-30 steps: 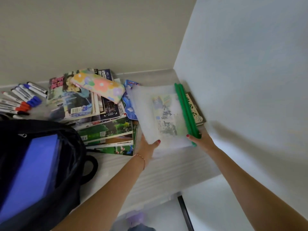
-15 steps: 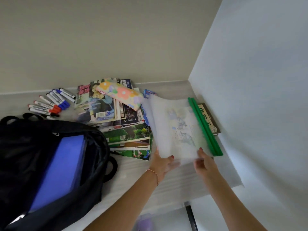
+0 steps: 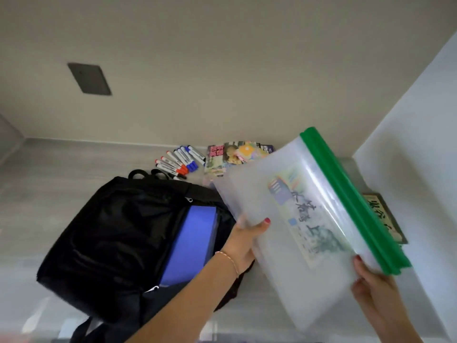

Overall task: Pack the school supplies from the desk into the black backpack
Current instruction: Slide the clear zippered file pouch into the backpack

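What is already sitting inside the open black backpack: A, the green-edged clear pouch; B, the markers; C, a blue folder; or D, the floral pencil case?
C: a blue folder stands in the open black backpack, while the markers lie on the desk and both hands hold the clear pouch outside it.

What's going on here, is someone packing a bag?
Yes. A person holds a clear plastic folder with a green spine in both hands, the left hand on its left edge, the right hand at its near corner. It is lifted off the desk, beside the open black backpack, which already holds a blue folder. Markers and books remain on the desk.
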